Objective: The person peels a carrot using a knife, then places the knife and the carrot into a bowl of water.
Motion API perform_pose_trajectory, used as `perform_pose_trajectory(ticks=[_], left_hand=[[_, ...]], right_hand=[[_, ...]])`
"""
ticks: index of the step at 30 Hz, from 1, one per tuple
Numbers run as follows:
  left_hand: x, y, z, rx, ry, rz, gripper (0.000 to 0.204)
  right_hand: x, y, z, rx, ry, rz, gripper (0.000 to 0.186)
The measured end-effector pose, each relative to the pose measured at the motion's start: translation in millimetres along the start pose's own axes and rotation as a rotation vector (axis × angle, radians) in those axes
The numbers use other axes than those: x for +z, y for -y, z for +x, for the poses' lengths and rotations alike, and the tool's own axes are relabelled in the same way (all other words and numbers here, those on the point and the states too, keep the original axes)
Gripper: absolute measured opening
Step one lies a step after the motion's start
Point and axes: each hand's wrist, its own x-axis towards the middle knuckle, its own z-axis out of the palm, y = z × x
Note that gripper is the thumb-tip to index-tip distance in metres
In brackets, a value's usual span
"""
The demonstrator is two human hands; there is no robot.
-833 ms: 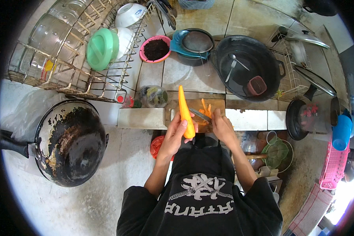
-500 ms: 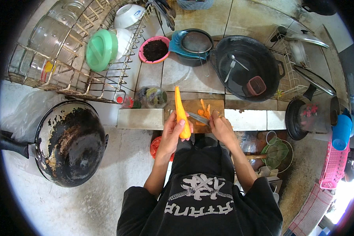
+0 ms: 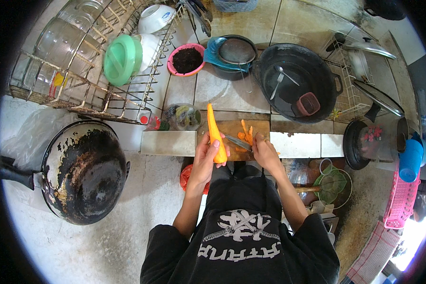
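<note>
A peeled-looking orange carrot [image 3: 214, 132] is gripped in my left hand [image 3: 207, 156], its narrow tip pointing away from me and its thick end by my palm. My right hand [image 3: 265, 154] is closed around a knife, whose handle is hidden by my fingers. The knife's blade [image 3: 238, 142] points left toward the carrot, over a wooden cutting board [image 3: 232, 127]. Orange carrot peelings [image 3: 246, 132] lie on the board beside the blade.
Behind the board stand a big black basin [image 3: 288, 52] with cutlery, a pink bowl [image 3: 173, 70] of dark grounds and a blue strainer [image 3: 212, 53]. A dish rack [image 3: 87, 80] is at upper left; a scorched wok [image 3: 85, 173] hangs at left. Bagged vegetables [image 3: 187, 117] sit left of the board.
The carrot has tilted slightly and its tip has shifted a little to the left. My right hand and the knife are almost where they were.
</note>
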Motion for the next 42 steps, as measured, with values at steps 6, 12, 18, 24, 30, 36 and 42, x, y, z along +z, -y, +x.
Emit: perform_pose_trajectory(ticks=[6,12,18,24,30,36,42], left_hand=[[-0.7,2.7,0.2,-0.003,-0.031,0.014,0.037],[-5.3,8.3,1.9,-0.02,-0.061,-0.171,0.047],[0.9,1.2,-0.2,-0.059,-0.026,-0.213,0.044],[5.6,9.8,0.7,0.005,0.068,-0.332,0.039],[11.0,11.7,-3.1,-0.09,0.114,-0.49,0.041],[18.5,12.1,-5.0,-0.113,0.053,-0.425,0.043],[19.0,12.8,-6.9,-0.101,0.094,-0.399,0.044]], right_hand=[[-1.3,0.5,-0.6,-0.045,-0.012,0.07,0.024],[-42.2,36.4,-14.4,-0.003,-0.011,0.392,0.025],[-79.5,83.4,-52.4,-0.419,0.006,0.436,0.037],[-83.6,106.2,-67.1,-0.638,0.027,0.202,0.049],[-77.4,103.6,-68.6,-0.688,-0.075,0.182,0.051],[-73.7,99.8,-67.8,-0.676,-0.072,0.163,0.053],[-72.5,97.8,-69.1,-0.67,-0.081,0.171,0.055]])
